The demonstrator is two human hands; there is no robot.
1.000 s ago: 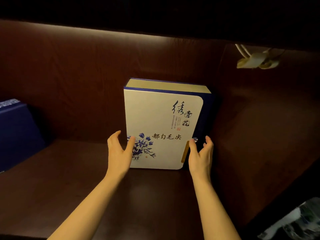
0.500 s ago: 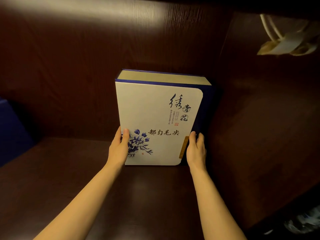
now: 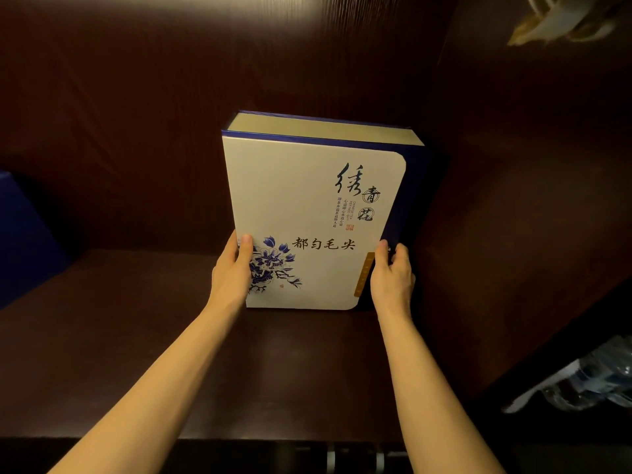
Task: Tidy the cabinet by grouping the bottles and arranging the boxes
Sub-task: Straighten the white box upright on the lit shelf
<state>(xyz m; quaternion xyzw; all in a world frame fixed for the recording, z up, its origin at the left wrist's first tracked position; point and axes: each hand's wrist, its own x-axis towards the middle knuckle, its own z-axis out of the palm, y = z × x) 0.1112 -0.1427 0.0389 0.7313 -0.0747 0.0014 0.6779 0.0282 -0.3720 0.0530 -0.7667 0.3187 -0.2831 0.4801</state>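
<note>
A white tea box (image 3: 307,200) with blue trim, black calligraphy and a blue flower print stands upright on the dark wooden shelf (image 3: 136,354), toward the back right of the compartment. My left hand (image 3: 232,271) grips its lower left edge, thumb on the front face. At the lower right edge my right hand (image 3: 391,278) holds the box, fingers wrapped round the blue side. The box's bottom rests on the shelf.
A dark blue box (image 3: 24,234) stands at the far left of the shelf. The cabinet's side wall (image 3: 513,234) rises close to the right of the tea box. A pale fixture (image 3: 561,18) hangs at the top right. Plastic-wrapped items (image 3: 588,378) lie outside, lower right.
Both hands went from open beside the box to closed on its lower edges. The camera has tilted down and moved closer; the box stands in about the same spot.
</note>
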